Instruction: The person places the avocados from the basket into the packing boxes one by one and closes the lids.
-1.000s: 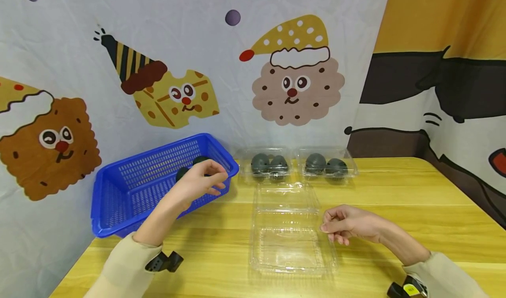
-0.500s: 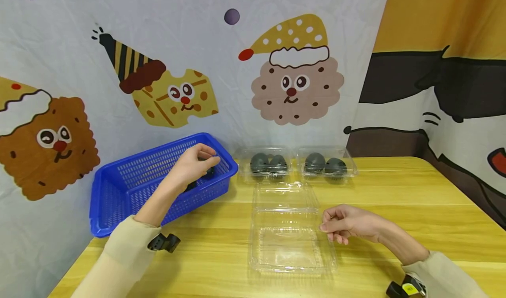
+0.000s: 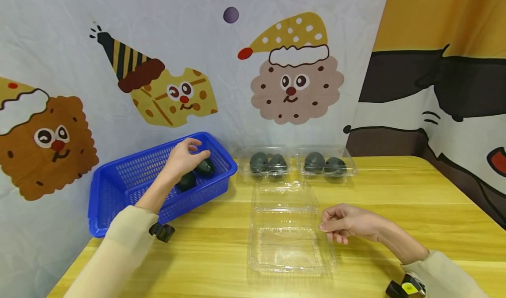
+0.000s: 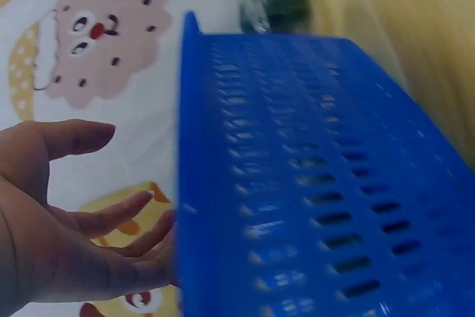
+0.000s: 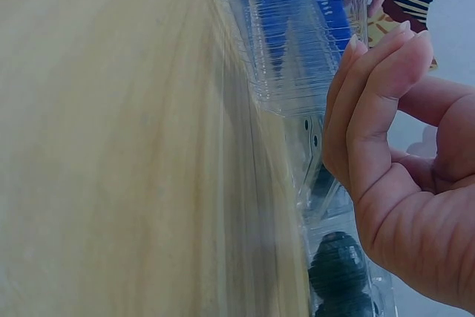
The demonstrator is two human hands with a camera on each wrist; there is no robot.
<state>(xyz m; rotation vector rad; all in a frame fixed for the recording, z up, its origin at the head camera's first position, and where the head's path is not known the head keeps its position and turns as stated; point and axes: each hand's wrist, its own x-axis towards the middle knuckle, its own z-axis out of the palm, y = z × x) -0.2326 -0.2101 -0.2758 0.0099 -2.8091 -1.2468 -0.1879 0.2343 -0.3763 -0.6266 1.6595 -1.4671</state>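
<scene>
My left hand (image 3: 183,158) hovers over the right end of the blue plastic basket (image 3: 130,188), fingers loosely bent and nothing between them. Under it in the basket lie dark green, egg-shaped fruits that look like avocados (image 3: 204,167). In the left wrist view the thumb and fingers (image 4: 82,139) stand apart beside the basket's rim. My right hand (image 3: 352,222) is at the right edge of an unfolded clear plastic clamshell box (image 3: 290,247), thumb and forefinger pinched at its rim. In the right wrist view the curled fingers (image 5: 371,124) overlap the box's edge.
Two closed clear boxes stand behind the unfolded one: the left box (image 3: 242,175) and the right box (image 3: 352,174), each with two dark green fruits. A printed cloth (image 3: 197,21) hangs behind the wooden table (image 3: 395,188).
My left hand has moved left and farther back over the basket, uncovering the dark green fruits in it. The right hand and the unfolded box have stayed in place.
</scene>
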